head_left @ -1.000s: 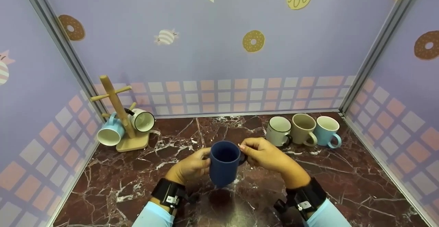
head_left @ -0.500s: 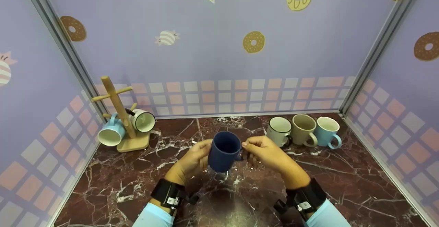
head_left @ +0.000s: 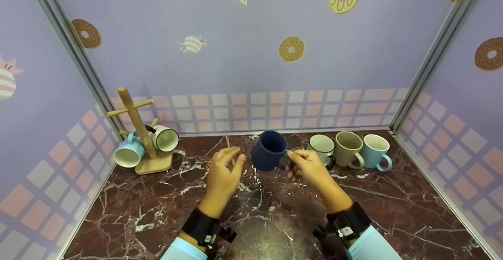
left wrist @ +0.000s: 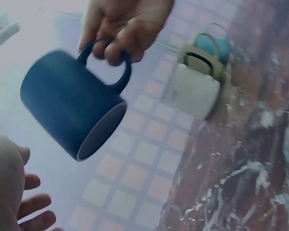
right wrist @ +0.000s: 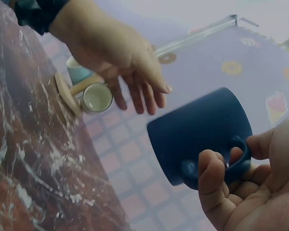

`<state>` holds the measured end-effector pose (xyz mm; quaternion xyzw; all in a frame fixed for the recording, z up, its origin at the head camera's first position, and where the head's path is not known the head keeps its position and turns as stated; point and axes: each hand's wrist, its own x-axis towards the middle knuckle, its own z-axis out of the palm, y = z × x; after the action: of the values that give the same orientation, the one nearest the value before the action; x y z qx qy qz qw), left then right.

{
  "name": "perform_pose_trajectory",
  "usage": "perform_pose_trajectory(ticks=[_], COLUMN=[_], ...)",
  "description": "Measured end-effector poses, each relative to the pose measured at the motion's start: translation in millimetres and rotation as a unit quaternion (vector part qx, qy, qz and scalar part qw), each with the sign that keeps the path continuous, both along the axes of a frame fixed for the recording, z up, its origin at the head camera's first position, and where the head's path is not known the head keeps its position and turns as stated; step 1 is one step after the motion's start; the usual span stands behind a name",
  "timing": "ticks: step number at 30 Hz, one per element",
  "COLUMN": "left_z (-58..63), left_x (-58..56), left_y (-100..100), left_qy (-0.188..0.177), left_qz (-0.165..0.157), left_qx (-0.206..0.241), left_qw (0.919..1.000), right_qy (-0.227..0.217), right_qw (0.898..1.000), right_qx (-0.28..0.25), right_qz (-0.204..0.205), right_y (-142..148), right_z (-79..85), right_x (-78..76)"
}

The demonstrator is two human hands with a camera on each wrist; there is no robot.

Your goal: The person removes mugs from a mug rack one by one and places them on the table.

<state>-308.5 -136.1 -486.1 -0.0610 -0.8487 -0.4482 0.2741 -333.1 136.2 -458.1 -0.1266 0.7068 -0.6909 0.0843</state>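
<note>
A dark blue mug [head_left: 267,154] hangs above the table, tilted, its mouth toward the head camera. My right hand [head_left: 310,167] grips its handle; the right wrist view shows the fingers curled through the handle [right wrist: 238,168]. Apart from the mug, on its left, my left hand [head_left: 224,171] holds nothing, its fingers loosely spread. In the left wrist view the base of the blue mug [left wrist: 72,103] faces down and right, clear of the left fingers [left wrist: 36,204].
A wooden mug tree [head_left: 135,122] at the left carries a light blue mug [head_left: 129,152] and a white black-rimmed mug [head_left: 166,139]. At the back right stand another white mug [head_left: 321,146], a beige mug [head_left: 347,148] and a second light blue mug [head_left: 374,150].
My left hand has let go of the blue mug and drawn away to its left. The right hand has lifted the mug farther forward and slightly right.
</note>
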Motion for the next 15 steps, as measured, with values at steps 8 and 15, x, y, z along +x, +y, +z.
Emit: perform_pose_trajectory(ticks=[8,15], left_z=[-10.8,-19.7], left_x=[11.4,15.7], left_y=[16.6,32.8], left_qy=[-0.101,-0.141], left_qz=[0.004,-0.011], left_qx=[-0.201,-0.247], left_qw=[0.9743,0.9586], right_qy=[-0.016,-0.027], right_qw=[0.997,0.991], right_qx=[-0.009,-0.024], right_qz=[-0.072,-0.131], right_y=[2.0,-0.6], right_z=[-23.2,-44.6], right_x=[-16.5,-27.0])
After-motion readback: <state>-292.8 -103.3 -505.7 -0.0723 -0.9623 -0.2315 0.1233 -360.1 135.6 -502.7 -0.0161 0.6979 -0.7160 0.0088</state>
